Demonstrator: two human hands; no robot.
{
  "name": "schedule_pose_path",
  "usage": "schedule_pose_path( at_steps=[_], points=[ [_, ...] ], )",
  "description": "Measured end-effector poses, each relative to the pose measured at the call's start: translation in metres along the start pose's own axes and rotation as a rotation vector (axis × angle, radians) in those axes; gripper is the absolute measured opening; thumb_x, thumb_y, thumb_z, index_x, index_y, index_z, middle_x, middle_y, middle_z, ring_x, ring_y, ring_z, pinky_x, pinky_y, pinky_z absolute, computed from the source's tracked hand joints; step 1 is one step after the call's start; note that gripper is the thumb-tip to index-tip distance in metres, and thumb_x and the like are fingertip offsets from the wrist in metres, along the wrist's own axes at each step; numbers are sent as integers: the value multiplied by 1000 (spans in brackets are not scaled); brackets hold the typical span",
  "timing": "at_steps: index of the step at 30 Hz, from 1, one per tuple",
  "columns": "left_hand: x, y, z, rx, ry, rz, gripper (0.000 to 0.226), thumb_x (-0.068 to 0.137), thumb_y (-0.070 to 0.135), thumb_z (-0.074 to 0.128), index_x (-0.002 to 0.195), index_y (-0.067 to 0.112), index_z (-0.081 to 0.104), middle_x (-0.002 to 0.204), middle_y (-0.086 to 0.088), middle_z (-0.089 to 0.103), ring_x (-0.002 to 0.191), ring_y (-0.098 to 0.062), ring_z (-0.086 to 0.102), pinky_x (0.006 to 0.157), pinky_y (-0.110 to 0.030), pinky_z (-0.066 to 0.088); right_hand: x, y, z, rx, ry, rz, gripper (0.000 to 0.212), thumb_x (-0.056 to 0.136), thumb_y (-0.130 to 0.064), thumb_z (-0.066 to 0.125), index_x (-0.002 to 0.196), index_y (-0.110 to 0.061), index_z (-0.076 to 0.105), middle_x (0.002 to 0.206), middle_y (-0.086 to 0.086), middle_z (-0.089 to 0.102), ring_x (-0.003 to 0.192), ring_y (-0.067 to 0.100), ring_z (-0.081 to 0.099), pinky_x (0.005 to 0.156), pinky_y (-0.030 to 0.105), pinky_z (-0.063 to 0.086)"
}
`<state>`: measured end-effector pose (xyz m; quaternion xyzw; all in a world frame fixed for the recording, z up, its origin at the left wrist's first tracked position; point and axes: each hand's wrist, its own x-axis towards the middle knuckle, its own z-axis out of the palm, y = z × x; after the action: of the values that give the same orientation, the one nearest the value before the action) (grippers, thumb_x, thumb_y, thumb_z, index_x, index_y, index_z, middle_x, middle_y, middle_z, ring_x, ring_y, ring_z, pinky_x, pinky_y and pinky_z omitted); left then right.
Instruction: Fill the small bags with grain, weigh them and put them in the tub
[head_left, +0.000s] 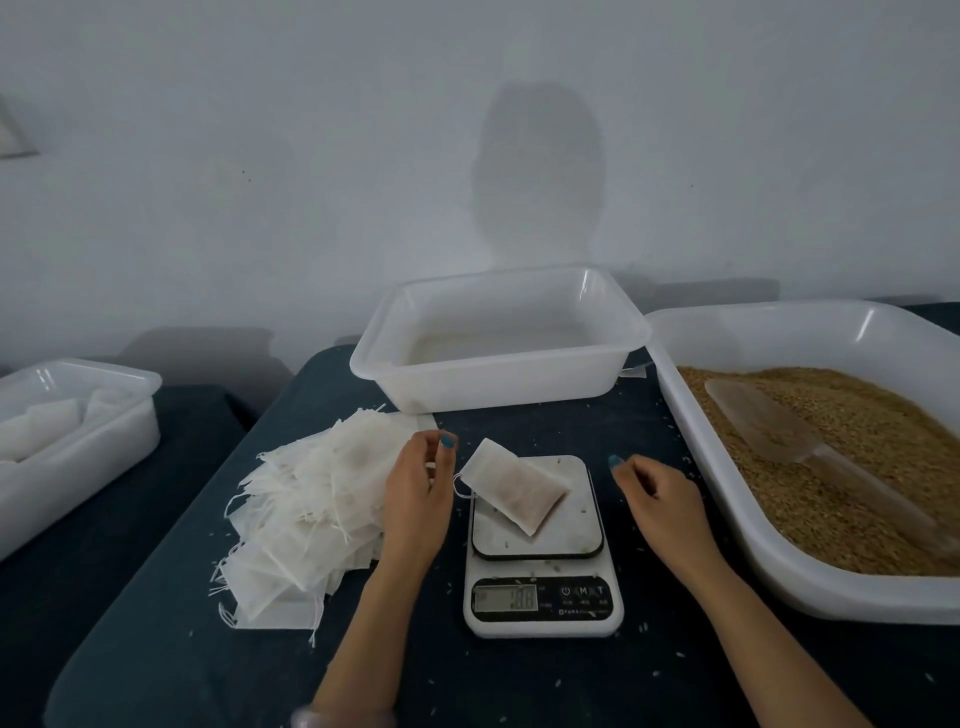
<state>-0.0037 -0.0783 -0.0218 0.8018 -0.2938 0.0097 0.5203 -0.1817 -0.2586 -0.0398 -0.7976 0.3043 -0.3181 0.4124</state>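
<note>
Loosely curled and empty, left hand (415, 491) and right hand (662, 501) flank the scale (543, 621). Filled bag (511, 486) lies askew on its platform, tub (493, 387) behind.

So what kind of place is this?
Probably a small packing workspace: a digital scale with a filled bag on it, a big tub of grain, and a pile of empty bags.

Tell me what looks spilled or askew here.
Loose grains lie scattered on the table around the scale, a few on its platform. The bag sits skewed on the scale, one corner overhanging the platform's left edge. The pile of empty bags is ragged, with strings sticking out.
</note>
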Motion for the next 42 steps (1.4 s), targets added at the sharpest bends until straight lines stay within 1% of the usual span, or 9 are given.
schedule_pose_path(
  at_steps=[4, 12, 17, 20, 24, 27, 29, 35, 42],
  points=[
    [3, 10, 8, 30, -148, 44, 35, 101, 44, 37, 87, 21, 59, 82, 3, 62, 76, -15, 57, 61, -30, 44, 0, 0, 0, 1, -2, 0, 42, 96, -36, 55, 62, -12, 46, 51, -4, 42, 44, 4, 37, 49, 24, 32],
    [10, 28, 11, 211, -276, 232, 31, 100, 33, 49, 69, 33, 44, 73, 13, 51, 73, -2, 48, 63, -18, 32, 0, 3, 0, 29, -8, -6, 40, 94, -33, 57, 65, -7, 50, 51, -3, 45, 44, 3, 40, 46, 17, 35],
    [44, 65, -4, 171, -203, 308, 16, 95, 29, 61, 83, 21, 69, 77, 11, 64, 68, 0, 59, 60, -17, 45, 2, 5, 2, 6, -7, -7, 43, 94, -33, 57, 62, -6, 45, 50, -3, 42, 43, 4, 38, 46, 18, 33],
    [86, 87, -15, 45, -51, 186, 15, 98, 25, 57, 93, 21, 70, 81, 6, 69, 58, -7, 67, 60, -27, 53, 2, 4, 1, 9, -15, -3, 43, 94, -32, 57, 59, -13, 41, 49, -5, 42, 43, 4, 37, 47, 17, 32],
    [146, 91, -17, -93, 43, -31, 33, 101, 11, 50, 133, 9, 58, 107, 5, 63, 81, -19, 71, 71, -27, 56, 2, 2, 1, -12, -21, 17, 43, 95, -30, 56, 58, -16, 40, 48, -8, 42, 42, 4, 37, 47, 18, 31],
    [171, 81, -8, 56, -47, -115, 39, 96, 3, 50, 134, 7, 57, 108, -4, 63, 86, -19, 59, 64, -21, 46, 2, -1, 0, -25, -40, 42, 42, 95, -32, 56, 59, -16, 42, 47, -8, 42, 43, 4, 37, 47, 20, 28],
    [178, 72, -2, 182, -133, -149, 35, 96, 7, 49, 128, 0, 60, 106, -13, 65, 91, -26, 59, 78, -31, 47, 2, -3, -1, -23, -61, 57, 42, 96, -32, 56, 61, -15, 41, 49, -5, 39, 43, 5, 36, 51, 24, 26],
    [177, 49, -11, 746, -294, -168, 46, 104, 44, 27, 99, 9, 55, 95, -10, 62, 93, -30, 60, 83, -37, 47, 1, -5, -3, -9, -77, 62, 41, 95, -31, 56, 61, -14, 43, 49, -3, 38, 43, 5, 35, 53, 27, 26],
    [137, 37, -49, 678, 40, 128, 35, 103, 31, 37, 104, 14, 68, 99, -5, 68, 87, -25, 62, 79, -41, 53, 1, -4, -2, -20, -59, 48, 41, 95, -31, 57, 59, -15, 43, 49, -8, 45, 44, 4, 40, 47, 19, 30]
  ],
)
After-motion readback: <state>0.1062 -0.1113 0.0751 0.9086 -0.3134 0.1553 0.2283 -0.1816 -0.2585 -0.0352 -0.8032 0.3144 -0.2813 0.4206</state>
